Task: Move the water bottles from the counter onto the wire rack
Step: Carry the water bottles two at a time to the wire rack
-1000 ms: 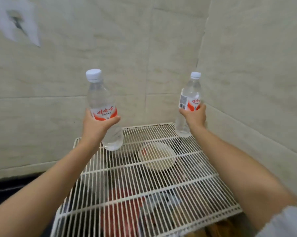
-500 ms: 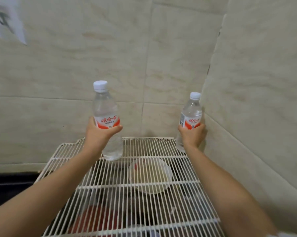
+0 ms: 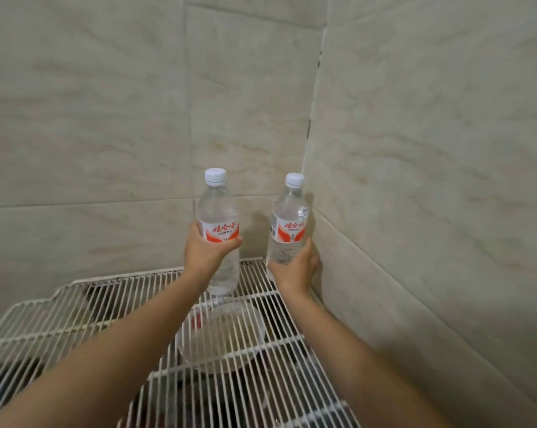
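Two clear water bottles with white caps and red-and-white labels stand upright at the far right corner of the white wire rack (image 3: 60,319). My left hand (image 3: 204,256) is wrapped around the middle of the left bottle (image 3: 218,211), whose base is at the rack's wires. My right hand (image 3: 298,267) grips the lower part of the right bottle (image 3: 289,217), close to the corner of the tiled walls. Whether either base rests on the wires I cannot tell.
Beige tiled walls (image 3: 431,180) meet at the corner just behind and right of the bottles. Under the rack lies a pale bowl (image 3: 227,332) and dark, red-tinged items. The rack's left half carries nothing on top.
My left hand has carried its bottle rightward, close to the right bottle. The right bottle has sunk into the far corner, and my view has shifted so the corner sits nearer the middle.
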The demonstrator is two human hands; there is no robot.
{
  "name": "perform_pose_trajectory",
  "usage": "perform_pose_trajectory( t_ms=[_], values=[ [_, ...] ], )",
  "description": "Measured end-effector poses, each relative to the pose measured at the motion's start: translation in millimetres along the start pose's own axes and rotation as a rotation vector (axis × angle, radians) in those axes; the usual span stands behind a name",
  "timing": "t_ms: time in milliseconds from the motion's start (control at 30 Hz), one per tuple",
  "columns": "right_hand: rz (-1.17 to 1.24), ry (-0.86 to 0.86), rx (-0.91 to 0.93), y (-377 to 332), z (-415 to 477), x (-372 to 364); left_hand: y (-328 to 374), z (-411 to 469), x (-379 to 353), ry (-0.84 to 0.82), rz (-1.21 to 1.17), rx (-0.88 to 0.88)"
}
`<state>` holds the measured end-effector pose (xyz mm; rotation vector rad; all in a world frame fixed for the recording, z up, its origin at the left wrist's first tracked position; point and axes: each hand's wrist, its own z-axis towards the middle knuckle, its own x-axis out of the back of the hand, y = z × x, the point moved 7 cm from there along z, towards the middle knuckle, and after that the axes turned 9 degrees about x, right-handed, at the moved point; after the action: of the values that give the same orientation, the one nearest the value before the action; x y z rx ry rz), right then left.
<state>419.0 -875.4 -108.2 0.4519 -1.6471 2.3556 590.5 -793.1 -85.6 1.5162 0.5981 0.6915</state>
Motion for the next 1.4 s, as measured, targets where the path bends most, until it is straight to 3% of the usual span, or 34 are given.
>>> perform_pose_trajectory(
  t_ms=[333, 733, 900, 1033, 1100, 1167, 1267, 1400],
  values=[
    [-0.037, -0.112, -0.013, 13, -37, 53, 0, 19, -66, -0.126, 0.037, -0.024],
    [-0.064, -0.087, 0.073, 3, -36, 39, -2, 25, -64, -0.209, 0.109, -0.012],
    [-0.041, -0.123, 0.133, 1, -48, 9, -21, 25, -32, -0.269, 0.322, 0.021],
    [-0.243, -0.134, 0.364, -16, -56, -6, -40, 12, 18, -0.153, 0.541, 0.070],
    [-0.420, -0.052, 0.598, -29, -53, -8, -42, 8, 36, -0.169, 0.591, 0.057],
    [-0.511, -0.076, 0.893, -49, -68, -34, -39, -3, 84, -0.079, 0.663, 0.037],
    [-0.499, -0.164, 1.244, -88, -103, -90, -37, -25, 173, 0.085, 0.781, 0.010],
    [-0.353, -0.312, 1.449, -142, -154, -169, -45, -76, 297, 0.285, 0.850, 0.094]
  ],
)
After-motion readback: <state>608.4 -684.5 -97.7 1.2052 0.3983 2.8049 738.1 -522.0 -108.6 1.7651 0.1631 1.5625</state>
